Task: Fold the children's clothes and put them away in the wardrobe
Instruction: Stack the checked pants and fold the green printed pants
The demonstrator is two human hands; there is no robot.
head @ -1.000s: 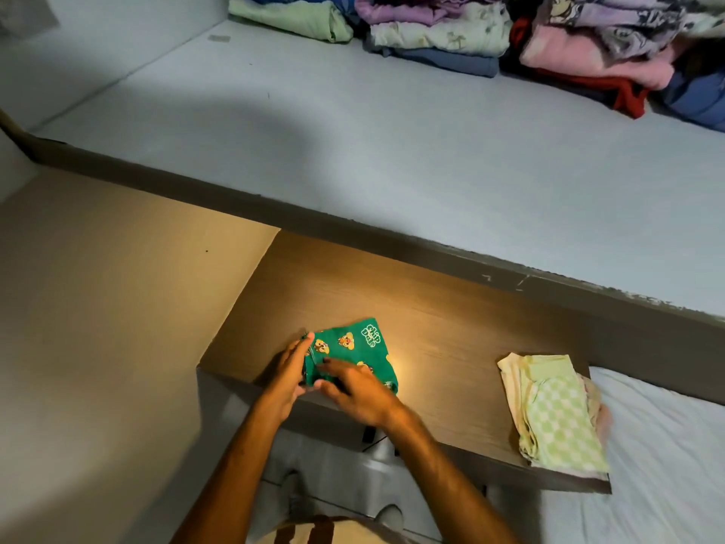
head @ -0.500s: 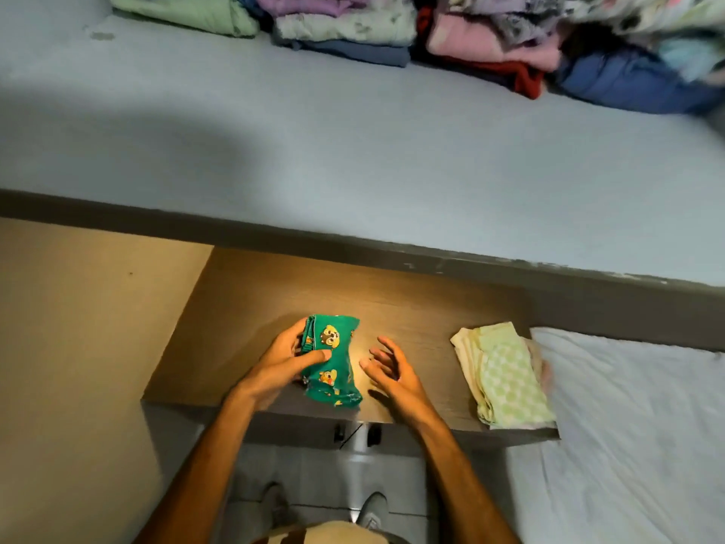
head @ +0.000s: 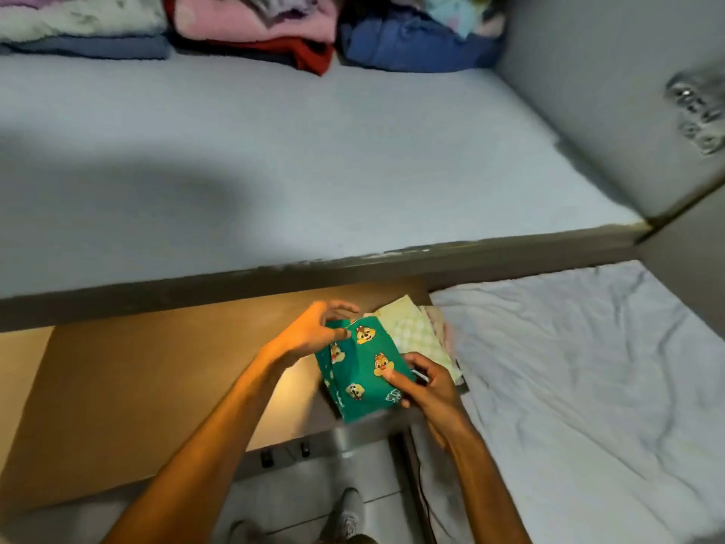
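Note:
A small folded green garment (head: 363, 373) printed with cartoon chipmunks is held above the right end of the wooden shelf (head: 137, 386). My left hand (head: 314, 331) pinches its upper left edge, and my right hand (head: 425, 384) grips its lower right corner. Partly under the green garment lies a folded pale green checked garment (head: 414, 327) on the shelf's right end. Stacks of folded clothes (head: 251, 29) line the back of the grey upper wardrobe shelf (head: 274, 162).
A bed with a wrinkled white sheet (head: 588, 386) lies to the right of the wooden shelf. A grey wardrobe side wall (head: 612, 111) rises at the right. My shoes (head: 351, 512) stand on the tiled floor below, beside a dark cable.
The green garment has moved right, from the middle of the wooden shelf to over the checked garment. My right hand, open half a second ago, now grips it. The view has shifted rightward.

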